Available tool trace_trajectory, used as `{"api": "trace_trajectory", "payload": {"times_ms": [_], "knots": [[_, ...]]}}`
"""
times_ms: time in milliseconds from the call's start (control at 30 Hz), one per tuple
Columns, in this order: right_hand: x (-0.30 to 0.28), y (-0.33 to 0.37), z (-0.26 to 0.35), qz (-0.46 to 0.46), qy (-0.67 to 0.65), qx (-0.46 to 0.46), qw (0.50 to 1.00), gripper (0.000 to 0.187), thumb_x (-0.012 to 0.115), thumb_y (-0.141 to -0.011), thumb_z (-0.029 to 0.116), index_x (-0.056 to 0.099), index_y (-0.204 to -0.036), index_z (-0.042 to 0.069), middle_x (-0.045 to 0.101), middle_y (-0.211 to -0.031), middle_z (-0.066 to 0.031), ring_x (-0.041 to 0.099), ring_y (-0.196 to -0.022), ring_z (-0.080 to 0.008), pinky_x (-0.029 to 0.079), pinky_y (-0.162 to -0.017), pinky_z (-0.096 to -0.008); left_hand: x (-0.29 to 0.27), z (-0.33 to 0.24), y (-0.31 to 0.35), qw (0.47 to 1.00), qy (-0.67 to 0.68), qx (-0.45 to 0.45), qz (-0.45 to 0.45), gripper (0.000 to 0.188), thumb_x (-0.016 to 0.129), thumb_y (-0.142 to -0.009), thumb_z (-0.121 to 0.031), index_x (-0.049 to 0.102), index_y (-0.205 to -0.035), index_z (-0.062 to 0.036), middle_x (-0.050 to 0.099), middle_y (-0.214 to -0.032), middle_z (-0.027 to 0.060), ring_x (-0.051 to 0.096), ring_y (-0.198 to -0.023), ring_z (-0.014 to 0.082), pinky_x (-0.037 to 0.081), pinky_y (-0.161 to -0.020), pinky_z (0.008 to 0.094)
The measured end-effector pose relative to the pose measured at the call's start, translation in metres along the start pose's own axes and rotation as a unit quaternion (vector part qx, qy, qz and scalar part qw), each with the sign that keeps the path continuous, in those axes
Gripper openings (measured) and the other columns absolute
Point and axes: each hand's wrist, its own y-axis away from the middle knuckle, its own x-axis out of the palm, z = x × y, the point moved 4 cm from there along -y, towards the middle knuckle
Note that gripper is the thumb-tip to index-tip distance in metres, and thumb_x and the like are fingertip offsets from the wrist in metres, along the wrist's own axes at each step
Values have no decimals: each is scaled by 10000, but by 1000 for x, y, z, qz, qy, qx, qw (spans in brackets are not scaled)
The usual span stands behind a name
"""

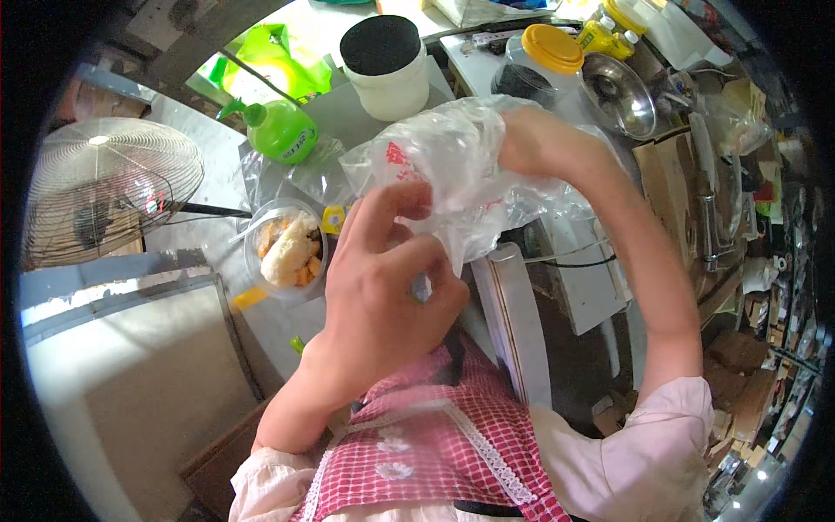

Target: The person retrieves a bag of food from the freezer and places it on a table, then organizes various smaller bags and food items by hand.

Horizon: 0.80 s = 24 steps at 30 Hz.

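Note:
A clear, crumpled plastic bag [470,187] with red print hangs in front of me over the table. My left hand [383,270] is closed in a pinch at the bag's near left side, fingers curled and thumb bent round. My right hand [522,143] reaches into the bag from the right, up to the wrist. Plastic folds cover its fingers, so their grip is hidden. Left of my left hand sits a clear round bowl [250,261] of food, with a pale piece [291,257] resting on orange-brown chunks.
Behind the bag stand a white tub [387,91] with a black top, a green spray bottle [283,130] and a clear jar with an orange lid [553,48]. A steel bowl [639,113] lies at the far right. A wire-caged fan [113,187] stands at left.

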Motion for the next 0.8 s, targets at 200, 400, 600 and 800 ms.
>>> {"api": "trace_trajectory", "payload": {"times_ms": [200,400,600,800], "knots": [[22,-28,-18,74,-56,30,995,348,535,-804,256,708,-872,-38,686,-882,-249,677,-836,-394,530,-782,-448,8,10,-1,1000,23,11,-11,110,680,-644,28,642,-746,20,556,-1001,141,619,-740,224,490,-668,271],[-6,8,10,-162,-90,16,982,174,574,-701,126,685,-760,5,658,-784,-230,649,-761,-410,518,-719,-477,-9,13,1,999,-20,5,-42,135,691,-577,24,643,-699,-8,562,-903,145,571,-751,286,479,-641,323],[-68,71,60,-266,-89,13,960,100,585,-759,65,678,-770,28,634,-737,-197,634,-736,-395,498,-647,-464,-33,6,12,998,-16,-13,-58,126,661,-574,44,625,-685,-4,575,-905,154,580,-752,267,484,-644,318],[-88,111,79,-261,-65,28,963,105,660,-830,-3,691,-927,-25,684,-770,-77,598,-606,-105,459,-548,-226,-46,-3,23,998,20,-40,-40,175,692,-537,59,608,-675,-9,635,-1024,166,596,-813,250,498,-652,311]]}}
